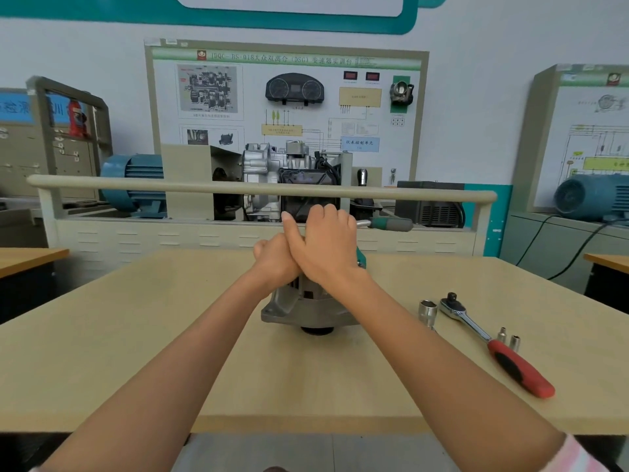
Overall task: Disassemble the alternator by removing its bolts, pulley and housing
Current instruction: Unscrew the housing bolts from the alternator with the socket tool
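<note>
Green-handled wrench (388, 223) — right hand (323, 243) around it

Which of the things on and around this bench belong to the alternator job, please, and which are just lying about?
In the job:
alternator, held by the left hand
green-handled tool, gripped by the right hand

Lying about:
red-handled ratchet
large socket
two small sockets
all loose on the table; behind it, the transmission training stand
</note>
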Demonstrator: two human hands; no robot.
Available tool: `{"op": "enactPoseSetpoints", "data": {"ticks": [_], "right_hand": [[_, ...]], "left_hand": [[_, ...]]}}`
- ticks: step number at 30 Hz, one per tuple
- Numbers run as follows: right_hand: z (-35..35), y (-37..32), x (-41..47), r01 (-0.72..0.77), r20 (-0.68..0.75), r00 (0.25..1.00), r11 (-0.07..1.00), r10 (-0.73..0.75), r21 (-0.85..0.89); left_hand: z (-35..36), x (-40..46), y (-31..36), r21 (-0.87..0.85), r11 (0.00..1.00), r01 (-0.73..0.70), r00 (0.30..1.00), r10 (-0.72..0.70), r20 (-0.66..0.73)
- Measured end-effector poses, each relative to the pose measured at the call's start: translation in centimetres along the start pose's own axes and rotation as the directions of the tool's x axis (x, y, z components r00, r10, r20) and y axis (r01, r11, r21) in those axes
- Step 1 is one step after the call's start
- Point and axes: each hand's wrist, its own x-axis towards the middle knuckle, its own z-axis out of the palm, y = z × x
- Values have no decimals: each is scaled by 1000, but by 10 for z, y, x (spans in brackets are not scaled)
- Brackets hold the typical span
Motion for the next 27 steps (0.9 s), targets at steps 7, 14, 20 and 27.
{"op": "enactPoseSetpoints", "data": {"ticks": [7,14,20,27], "right_hand": [[-6,9,12,-226,212,970,765,120,603],[-4,11,25,-492,484,862,18,151,871],[1,6,24,-463,423,870,127,253,877],[3,4,17,-395,297,911,398,286,828]], "left_hand": [[-3,1,-9,-269,963,-9,991,45,126],[-3,1,-8,-231,973,-6,986,45,161],[-3,-1,-4,-216,976,0,993,25,116],[-5,-1,2,-177,983,43,992,-21,126]]}}
